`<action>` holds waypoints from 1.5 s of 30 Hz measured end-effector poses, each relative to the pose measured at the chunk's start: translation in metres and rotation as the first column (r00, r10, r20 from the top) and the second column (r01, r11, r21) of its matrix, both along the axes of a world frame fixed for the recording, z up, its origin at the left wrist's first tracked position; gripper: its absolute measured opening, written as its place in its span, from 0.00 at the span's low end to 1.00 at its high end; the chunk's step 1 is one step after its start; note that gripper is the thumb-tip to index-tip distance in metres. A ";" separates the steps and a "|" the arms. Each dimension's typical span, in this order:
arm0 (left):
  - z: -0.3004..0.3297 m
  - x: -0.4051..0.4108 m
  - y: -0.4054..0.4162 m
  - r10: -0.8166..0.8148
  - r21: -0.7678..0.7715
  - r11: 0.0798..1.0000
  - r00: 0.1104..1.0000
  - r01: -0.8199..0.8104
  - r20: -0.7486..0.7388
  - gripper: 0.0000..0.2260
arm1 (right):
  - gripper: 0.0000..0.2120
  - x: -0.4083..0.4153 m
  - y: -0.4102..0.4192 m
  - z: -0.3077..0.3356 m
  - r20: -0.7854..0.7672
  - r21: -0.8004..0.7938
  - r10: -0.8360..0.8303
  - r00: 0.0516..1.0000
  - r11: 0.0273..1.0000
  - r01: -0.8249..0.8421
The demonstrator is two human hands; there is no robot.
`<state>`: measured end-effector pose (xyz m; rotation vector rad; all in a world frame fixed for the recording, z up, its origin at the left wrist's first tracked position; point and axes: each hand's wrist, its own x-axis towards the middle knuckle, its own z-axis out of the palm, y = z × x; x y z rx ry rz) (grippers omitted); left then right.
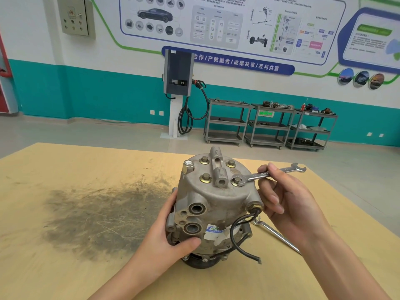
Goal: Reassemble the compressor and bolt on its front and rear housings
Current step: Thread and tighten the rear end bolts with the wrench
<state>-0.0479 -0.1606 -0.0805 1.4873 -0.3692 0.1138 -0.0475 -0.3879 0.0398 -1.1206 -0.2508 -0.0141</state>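
Workshop floor with a teal-and-white wall, a wall-mounted charging unit (178,72) and three grey parts trolleys (268,124) lies behind a pale wooden bench (75,169) bearing a dark grease smear (104,215). On the bench, near its front edge, the compressor (214,204) stands on end, pulley downward, its upper housing carrying four washered bolts around a central lug. Left hand (171,241) wraps the lower body, fingers behind and thumb pressed against the front face beside the two ports, steadying it. Right hand (287,200) pinches the shank of an open-ended spanner (270,173) between thumb and fingertips; the spanner's near jaw sits on the near-right bolt (237,180). A second spanner (277,234) lies on the bench just right of the compressor. The step in hand appears to be tightening the housing bolts. Done well, it calls for the jaw fully seated on the flats, the shank level, a firmer grip nearer the free end, the left hand resisting rotation, and bolts drawn down crosswise and evenly; a half-seated jaw could slip and round the head. Legible writing: the blue wall banner reads 合作/产教融合/成果共享/互利共赢; the compressor's blue-and-white label (213,231) and the spanner's size marks are too small to read.
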 end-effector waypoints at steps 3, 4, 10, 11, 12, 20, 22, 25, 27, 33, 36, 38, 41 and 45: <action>-0.001 0.001 0.000 0.010 0.007 1.000 1.000 -0.010 0.002 0.41 | 0.12 0.000 0.000 -0.001 0.000 0.005 -0.002 1.000 1.000 0.002; -0.002 0.002 0.000 0.010 0.007 1.000 1.000 -0.010 0.002 0.40 | 0.12 -0.001 0.000 -0.002 -0.001 0.009 -0.003 1.000 1.000 0.003; -0.001 0.001 0.001 0.002 -0.008 1.000 1.000 -0.002 0.000 0.44 | 0.11 -0.002 0.001 -0.003 -0.001 0.026 -0.017 1.000 1.000 0.017; -0.001 0.001 0.001 -0.002 -0.010 1.000 1.000 0.002 -0.002 0.46 | 0.11 -0.002 0.001 -0.004 0.000 0.024 -0.018 1.000 1.000 0.018; 0.000 0.001 0.001 -0.006 -0.014 1.000 1.000 0.005 -0.006 0.48 | 0.11 -0.002 0.001 -0.004 0.002 0.024 -0.018 1.000 1.000 0.018; -0.002 0.002 0.001 -0.016 -0.010 1.000 1.000 0.016 0.007 0.50 | 0.10 0.003 0.000 0.001 0.018 -0.013 -0.042 0.999 0.999 0.043; -0.004 0.003 0.002 -0.015 -0.006 1.000 1.000 0.015 0.004 0.51 | 0.09 0.007 0.001 0.007 0.030 -0.020 -0.049 0.998 0.999 0.049; -0.004 0.004 0.002 -0.014 -0.006 1.000 1.000 0.014 -0.002 0.50 | 0.09 0.013 0.000 0.015 0.036 0.010 -0.051 0.998 0.999 0.051; -0.004 0.004 0.002 -0.015 -0.004 1.000 1.000 0.015 -0.009 0.49 | 0.12 0.020 -0.002 0.021 0.021 0.035 -0.071 0.997 0.997 0.070; -0.002 0.003 0.003 -0.020 -0.010 1.000 1.000 0.020 -0.018 0.48 | 0.14 0.032 -0.013 0.017 0.009 0.045 -0.182 0.983 0.982 0.181; -0.001 0.002 0.001 -0.013 -0.007 1.000 1.000 0.013 -0.016 0.50 | 0.14 0.030 -0.018 0.006 0.035 0.018 -0.218 0.975 0.976 0.218; -0.001 0.001 0.001 -0.007 0.000 1.000 1.000 0.007 -0.011 0.51 | 0.15 0.028 -0.019 0.005 0.068 0.011 -0.208 0.976 0.978 0.207; 0.001 0.000 0.001 -0.012 -0.001 1.000 1.000 0.012 -0.010 0.52 | 0.17 0.025 -0.017 0.010 0.105 0.016 -0.164 0.981 0.987 0.163; 0.000 -0.001 0.002 -0.008 -0.005 1.000 1.000 0.008 -0.018 0.51 | 0.13 0.021 -0.014 0.012 0.114 -0.019 -0.096 0.989 0.995 0.099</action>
